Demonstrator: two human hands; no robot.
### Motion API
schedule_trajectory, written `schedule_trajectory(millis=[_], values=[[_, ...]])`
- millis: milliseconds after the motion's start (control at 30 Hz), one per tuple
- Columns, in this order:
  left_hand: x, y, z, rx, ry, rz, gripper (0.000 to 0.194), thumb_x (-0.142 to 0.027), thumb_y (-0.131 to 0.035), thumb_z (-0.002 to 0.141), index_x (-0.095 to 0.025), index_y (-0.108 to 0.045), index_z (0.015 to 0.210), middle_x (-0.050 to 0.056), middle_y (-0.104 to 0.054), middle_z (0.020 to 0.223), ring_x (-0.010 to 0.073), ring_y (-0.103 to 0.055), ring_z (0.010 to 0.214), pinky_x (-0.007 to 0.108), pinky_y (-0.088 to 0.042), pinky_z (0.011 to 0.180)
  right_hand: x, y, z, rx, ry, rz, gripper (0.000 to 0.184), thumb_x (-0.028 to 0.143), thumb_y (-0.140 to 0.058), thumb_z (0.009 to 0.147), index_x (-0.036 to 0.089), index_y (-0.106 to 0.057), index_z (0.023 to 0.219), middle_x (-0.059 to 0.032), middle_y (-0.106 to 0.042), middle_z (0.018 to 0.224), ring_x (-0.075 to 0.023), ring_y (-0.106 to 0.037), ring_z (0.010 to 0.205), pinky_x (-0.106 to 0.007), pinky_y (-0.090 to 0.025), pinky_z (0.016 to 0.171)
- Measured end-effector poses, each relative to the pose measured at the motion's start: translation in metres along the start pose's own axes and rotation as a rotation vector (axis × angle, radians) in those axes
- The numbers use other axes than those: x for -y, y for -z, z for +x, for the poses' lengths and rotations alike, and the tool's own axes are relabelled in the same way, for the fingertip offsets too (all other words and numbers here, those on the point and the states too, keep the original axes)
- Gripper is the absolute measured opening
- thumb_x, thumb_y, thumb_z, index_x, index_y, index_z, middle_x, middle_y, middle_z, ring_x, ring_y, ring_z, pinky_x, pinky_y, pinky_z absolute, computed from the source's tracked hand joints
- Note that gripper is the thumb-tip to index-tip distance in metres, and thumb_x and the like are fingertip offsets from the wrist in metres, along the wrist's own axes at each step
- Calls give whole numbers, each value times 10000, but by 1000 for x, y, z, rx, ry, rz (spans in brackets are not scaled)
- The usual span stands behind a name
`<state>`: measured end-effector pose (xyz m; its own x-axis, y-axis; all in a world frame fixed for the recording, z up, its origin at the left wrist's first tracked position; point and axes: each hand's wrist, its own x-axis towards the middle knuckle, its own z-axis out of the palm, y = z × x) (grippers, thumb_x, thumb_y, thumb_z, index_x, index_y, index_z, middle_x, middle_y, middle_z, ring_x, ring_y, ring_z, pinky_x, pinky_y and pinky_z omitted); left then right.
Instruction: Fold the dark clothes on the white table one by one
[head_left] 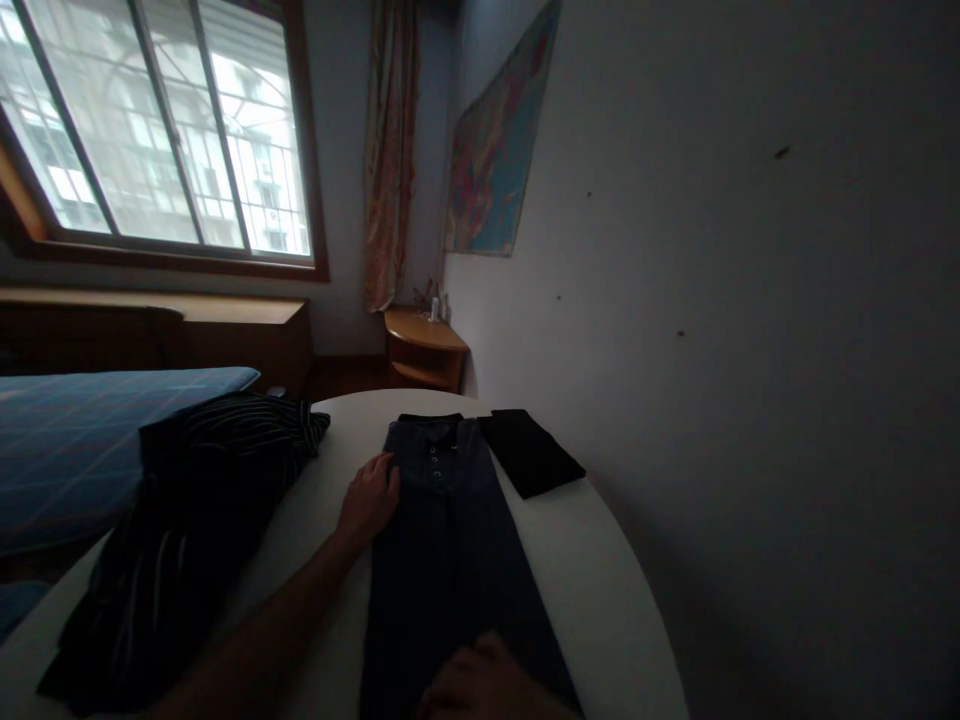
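Note:
A pair of dark navy trousers (450, 540) lies lengthwise on the white round table (615, 590), waist end away from me, with a few small round metal fastenings near the top. My left hand (371, 495) rests at the left edge of the trousers just below the waist, fingers stretched out and lying flat. Low in the view, my right hand (484, 680) is over the lower legs of the trousers. It is dark and blurred, so its grip on the cloth cannot be made out.
A folded black cloth (532, 455) lies right of the waist end. Dark striped clothes (202, 500) are heaped along the table's left side. Beyond them is a bed with a blue plaid cover (97, 440). A bare wall (712, 350) runs close on the right; a corner shelf (425, 335) stands behind.

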<state>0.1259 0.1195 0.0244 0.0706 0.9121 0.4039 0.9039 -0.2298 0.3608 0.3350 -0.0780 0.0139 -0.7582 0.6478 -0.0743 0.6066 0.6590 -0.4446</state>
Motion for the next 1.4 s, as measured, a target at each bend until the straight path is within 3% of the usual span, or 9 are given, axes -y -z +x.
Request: schedule_trajectory(millis=[167,333,500,600,833,1000,1233,1333,1400], values=[[12,0,-1,-16,18,-8,363,-209,-383,957,-130,-549,1270,137,-651,1271,248,-596,1186,380,-442,1035,-17,111,65,-401,-307,36,221,332,-539,928,216,-725,962,-37,-750,955,-169,-680,865,-278,-449,779],[13,-5,-1,-6,36,-5,344,-237,-417,954,-140,-573,1244,130,-668,1235,254,-598,1177,388,-439,1032,-67,161,152,-479,-655,-39,308,390,-513,935,205,-753,985,-96,-758,1033,-229,-691,990,-295,-470,812],[11,-7,-2,11,37,-19,348,-240,-422,961,-143,-569,1261,122,-658,1252,251,-572,1198,398,-403,1064,-106,163,208,-432,-777,-24,429,519,-574,871,140,-761,945,-207,-735,1063,-338,-687,1031,-391,-509,812],[10,-7,-3,8,40,-17,364,-241,-425,962,-137,-559,1284,127,-641,1285,255,-558,1213,411,-395,1070,-119,157,221,-411,-755,27,331,457,-639,833,156,-759,900,-163,-755,1003,-304,-707,978,-343,-516,780],[9,-7,-3,14,25,-21,407,-264,-415,973,-217,-530,1361,83,-608,1351,247,-540,1247,406,-395,1080,-136,149,228,-586,-597,70,362,408,-405,1013,181,-637,1174,-95,-714,1162,-186,-660,1083,-259,-466,883],[9,-9,-4,-7,6,14,425,-279,-412,978,-249,-521,1388,85,-563,1416,260,-507,1294,443,-389,1095,-140,140,229,-588,-538,64,420,324,-532,965,218,-494,1370,-60,-719,1116,-183,-675,1023,-267,-477,860],[7,-12,-7,51,-47,69,446,-188,-401,936,-226,-585,1340,49,-558,1441,280,-461,1350,477,-355,1126,-131,137,228,-603,-484,-38,341,261,-522,941,223,-638,1259,-90,-634,1284,-231,-565,1203,-343,-407,1017],[6,-14,-9,59,-44,100,462,-185,-401,927,-196,-568,1358,78,-553,1445,280,-458,1354,487,-342,1130,-124,138,229,-632,-305,-119,404,274,-474,971,278,-566,1364,-64,-561,1401,-223,-477,1298,-379,-325,1098],[6,-16,-11,51,-54,116,480,-193,-397,928,-179,-537,1387,106,-536,1457,281,-450,1364,492,-334,1130,-121,135,231,-542,-119,-164,396,297,-433,999,306,-557,1375,-28,-556,1425,-195,-445,1334,-379,-268,1144]])
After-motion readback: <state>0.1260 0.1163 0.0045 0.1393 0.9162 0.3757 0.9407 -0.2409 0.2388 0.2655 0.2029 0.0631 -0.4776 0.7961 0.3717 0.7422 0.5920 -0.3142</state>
